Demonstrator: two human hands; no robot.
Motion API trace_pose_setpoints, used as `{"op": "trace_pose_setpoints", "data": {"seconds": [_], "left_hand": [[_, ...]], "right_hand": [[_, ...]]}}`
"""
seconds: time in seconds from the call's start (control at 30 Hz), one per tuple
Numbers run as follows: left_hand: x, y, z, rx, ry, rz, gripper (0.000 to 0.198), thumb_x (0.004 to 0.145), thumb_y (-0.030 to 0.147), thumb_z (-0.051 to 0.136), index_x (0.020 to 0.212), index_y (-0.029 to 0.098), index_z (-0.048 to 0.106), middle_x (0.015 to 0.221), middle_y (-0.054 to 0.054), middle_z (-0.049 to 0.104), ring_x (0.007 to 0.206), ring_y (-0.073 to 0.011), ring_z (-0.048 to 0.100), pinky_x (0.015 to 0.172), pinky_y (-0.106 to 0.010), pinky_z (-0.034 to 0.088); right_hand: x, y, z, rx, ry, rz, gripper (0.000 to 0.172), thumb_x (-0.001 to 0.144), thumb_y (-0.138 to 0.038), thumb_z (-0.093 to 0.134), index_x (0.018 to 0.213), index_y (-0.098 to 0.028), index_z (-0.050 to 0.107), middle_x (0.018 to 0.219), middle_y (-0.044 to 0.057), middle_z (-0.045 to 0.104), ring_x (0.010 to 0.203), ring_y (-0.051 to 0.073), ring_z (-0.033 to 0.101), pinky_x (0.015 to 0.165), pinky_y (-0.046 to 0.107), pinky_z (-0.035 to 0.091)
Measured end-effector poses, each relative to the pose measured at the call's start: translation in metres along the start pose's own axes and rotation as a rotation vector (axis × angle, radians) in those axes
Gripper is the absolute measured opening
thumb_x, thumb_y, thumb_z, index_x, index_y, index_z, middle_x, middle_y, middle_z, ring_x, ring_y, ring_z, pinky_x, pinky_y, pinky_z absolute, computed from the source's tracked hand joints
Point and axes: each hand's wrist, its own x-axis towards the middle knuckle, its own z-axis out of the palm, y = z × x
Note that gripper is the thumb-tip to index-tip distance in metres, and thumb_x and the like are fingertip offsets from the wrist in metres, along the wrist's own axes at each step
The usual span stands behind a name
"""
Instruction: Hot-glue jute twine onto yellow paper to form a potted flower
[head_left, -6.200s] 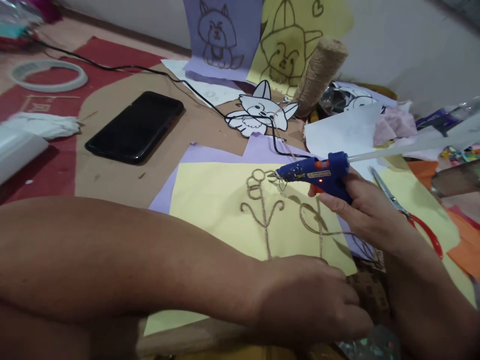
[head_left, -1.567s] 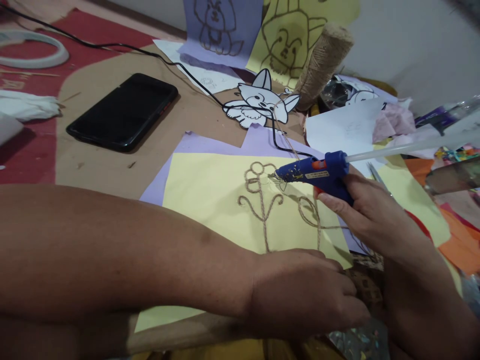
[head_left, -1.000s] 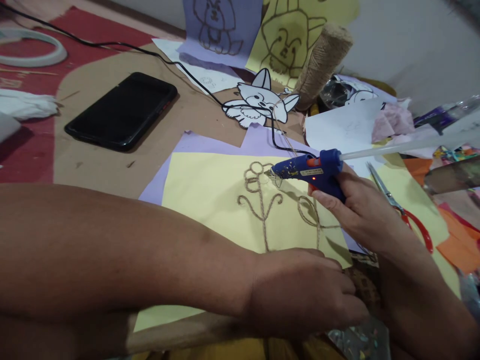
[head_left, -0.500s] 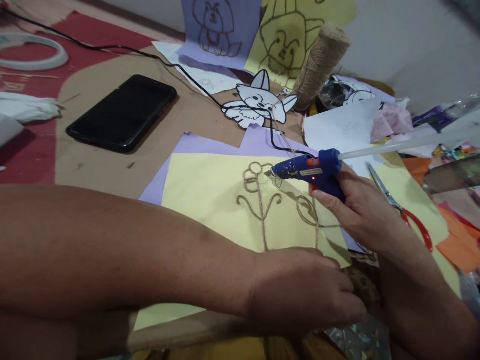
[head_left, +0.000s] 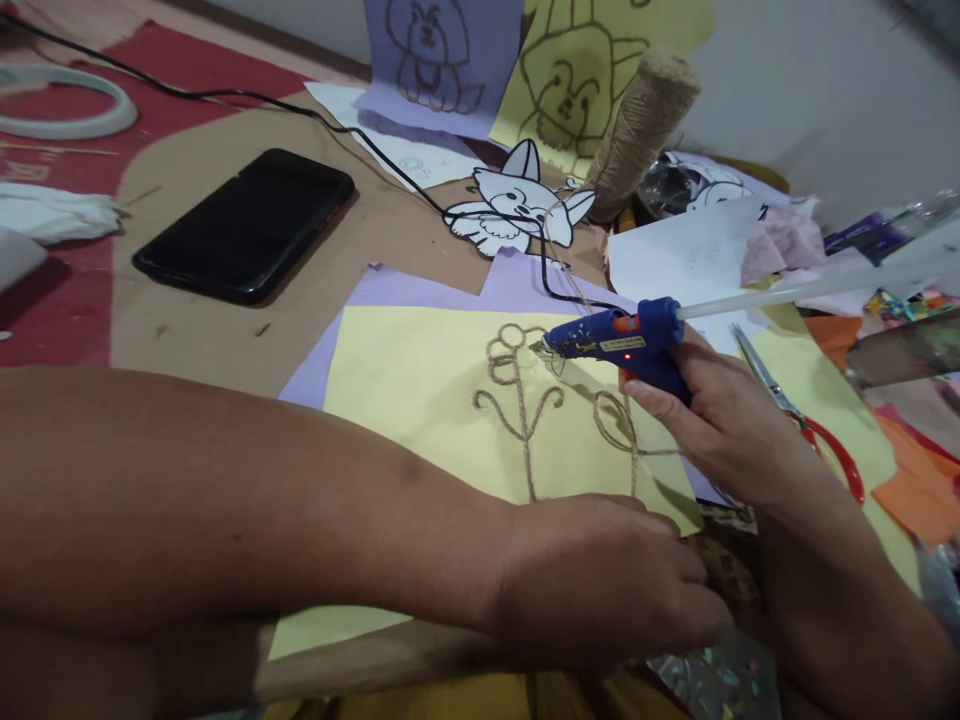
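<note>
Glue gun (head_left: 619, 340), right of the frame's centre, is gripped in the right hand (head_left: 724, 420); the left hand (head_left: 607, 580), lower centre, is curled over the yellow sheet (head_left: 397, 390), and whether it pinches anything cannot be told. A wrist slip could drop glue off the twine flower (head_left: 525, 437); a snagged black cord (head_left: 544, 265) might jerk the tip. The nozzle points left and slightly down, its long axis nearly level, rising rightward.

Blue glue gun (head_left: 651, 340), yellow paper (head_left: 405, 390), apparently brown twine (head_left: 525, 438)
</note>
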Motion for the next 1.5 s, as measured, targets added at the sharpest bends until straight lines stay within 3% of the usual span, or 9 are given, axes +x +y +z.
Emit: {"op": "trace_pose_setpoints", "data": {"seconds": [0.27, 0.5, 0.93, 1.23, 1.5], "left_hand": [[0.0007, 0.0012, -0.0010, 0.025, 0.010, -0.009, 0.009, 0.090, 0.014, 0.058, 0.093, 0.016, 0.066, 0.094, -0.006, 0.069, 0.082, -0.0195, 0.064, 0.077, -0.033, 0.053], [0.0016, 0.0006, -0.0051, 0.008, -0.098, -0.008, 0.015, 0.094, 0.015, 0.051, 0.099, 0.015, 0.065, 0.101, -0.007, 0.070, 0.089, -0.0201, 0.064, 0.085, -0.033, 0.054], [-0.0012, 0.0003, 0.0017, 0.016, 0.041, -0.004, 0.010, 0.091, 0.013, 0.057, 0.092, 0.016, 0.066, 0.093, -0.007, 0.070, 0.082, -0.0189, 0.065, 0.078, -0.031, 0.054], [0.0013, 0.0025, -0.0053, 0.010, -0.084, -0.024, 0.014, 0.093, 0.014, 0.053, 0.097, 0.015, 0.067, 0.099, -0.007, 0.070, 0.086, -0.0214, 0.064, 0.080, -0.035, 0.053], [0.0022, 0.0012, -0.0046, 0.005, -0.048, -0.003, 0.014, 0.092, 0.013, 0.054, 0.097, 0.014, 0.067, 0.100, -0.007, 0.071, 0.087, -0.0210, 0.065, 0.082, -0.035, 0.054]], "right_hand": [[0.0020, -0.0015, 0.0024, 0.012, -0.004, 0.016, 0.039, 0.097, -0.041, 0.052, 0.130, -0.022, 0.059, 0.120, 0.013, 0.071, 0.099, 0.032, 0.068, 0.079, 0.042, 0.055], [0.0021, -0.0032, 0.0021, 0.036, -0.014, 0.039, 0.041, 0.097, -0.041, 0.052, 0.133, -0.022, 0.058, 0.125, 0.013, 0.070, 0.104, 0.034, 0.068, 0.083, 0.044, 0.054], [0.0008, -0.0018, 0.0025, 0.022, -0.004, 0.030, 0.039, 0.097, -0.041, 0.052, 0.131, -0.022, 0.059, 0.119, 0.012, 0.071, 0.101, 0.033, 0.068, 0.080, 0.043, 0.054], [-0.0002, -0.0022, 0.0004, 0.018, -0.009, 0.037, 0.037, 0.097, -0.040, 0.052, 0.128, -0.023, 0.061, 0.120, 0.012, 0.071, 0.100, 0.032, 0.068, 0.081, 0.041, 0.053], [-0.0015, -0.0015, 0.0000, 0.015, 0.005, 0.011, 0.037, 0.098, -0.039, 0.052, 0.130, -0.023, 0.060, 0.117, 0.012, 0.072, 0.099, 0.031, 0.069, 0.080, 0.039, 0.053]]}}
